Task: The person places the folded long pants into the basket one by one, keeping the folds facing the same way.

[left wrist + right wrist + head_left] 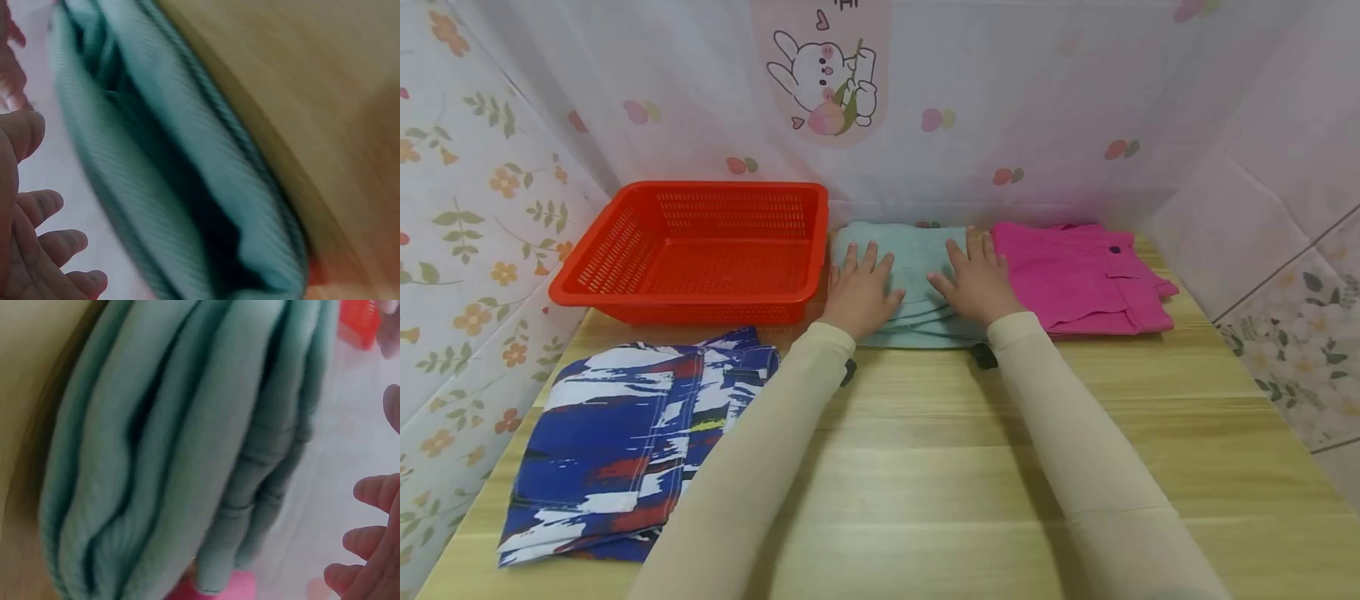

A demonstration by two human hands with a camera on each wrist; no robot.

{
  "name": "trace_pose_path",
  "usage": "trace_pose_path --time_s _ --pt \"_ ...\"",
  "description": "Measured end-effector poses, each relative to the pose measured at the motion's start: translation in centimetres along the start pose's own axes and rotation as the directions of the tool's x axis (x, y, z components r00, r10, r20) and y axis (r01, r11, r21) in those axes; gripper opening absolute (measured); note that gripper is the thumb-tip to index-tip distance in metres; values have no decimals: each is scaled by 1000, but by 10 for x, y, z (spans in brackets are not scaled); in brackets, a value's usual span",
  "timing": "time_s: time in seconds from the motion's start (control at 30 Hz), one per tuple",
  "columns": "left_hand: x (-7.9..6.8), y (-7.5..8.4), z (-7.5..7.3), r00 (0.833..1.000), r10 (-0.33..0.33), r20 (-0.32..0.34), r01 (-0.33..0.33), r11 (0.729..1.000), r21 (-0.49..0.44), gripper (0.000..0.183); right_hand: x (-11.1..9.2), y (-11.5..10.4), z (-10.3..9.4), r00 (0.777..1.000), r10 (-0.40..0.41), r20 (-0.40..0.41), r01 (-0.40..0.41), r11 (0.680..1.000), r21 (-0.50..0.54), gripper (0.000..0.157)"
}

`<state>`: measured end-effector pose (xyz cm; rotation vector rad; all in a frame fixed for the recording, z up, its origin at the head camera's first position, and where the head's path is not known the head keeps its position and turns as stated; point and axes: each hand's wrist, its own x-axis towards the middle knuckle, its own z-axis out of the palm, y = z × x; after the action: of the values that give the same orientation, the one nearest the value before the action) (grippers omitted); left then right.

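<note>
A folded light-teal garment (pixel 917 246) lies at the back of the table, its layered folds towards me. My left hand (pixel 859 296) rests on its left part and my right hand (pixel 977 282) on its right part, both with fingers spread and pointing away from me. The left wrist view shows a deep gap between the garment's thick folds (pixel 119 153), with the left fingertips (pixel 65 245) beside them. Several stacked layers (pixel 209 425) fill the right wrist view, where the right fingertips (pixel 365 542) appear at the right edge.
Left of the teal garment stands a red plastic basket (pixel 722 262) with nothing in it. Folded pink clothing (pixel 1067 275) lies close on the right. A blue, white and red patterned garment (pixel 617 442) lies folded at the front left. Patterned sheets (pixel 1000 100) hang behind the wooden table (pixel 917 467).
</note>
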<state>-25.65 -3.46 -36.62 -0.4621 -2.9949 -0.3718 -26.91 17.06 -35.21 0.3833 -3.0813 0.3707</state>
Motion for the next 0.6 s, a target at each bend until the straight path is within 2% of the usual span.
trace_pose_path --time_s 0.2,0.37,0.47,0.6 --pt "7 -5 7 996 -25 90 25 1000 3 62 14 11 3 998 7 62 -11 999 52 74" --pt "8 -11 12 980 -52 194 52 999 5 63 23 17 6 989 46 138 -59 994 91 74" --pt "9 -13 15 975 -50 215 49 999 9 63 25 20 9 981 57 186 -78 992 103 77" --pt "11 -13 16 973 -44 225 43 999 9 65 30 27 12 978 65 196 -98 982 162 81"
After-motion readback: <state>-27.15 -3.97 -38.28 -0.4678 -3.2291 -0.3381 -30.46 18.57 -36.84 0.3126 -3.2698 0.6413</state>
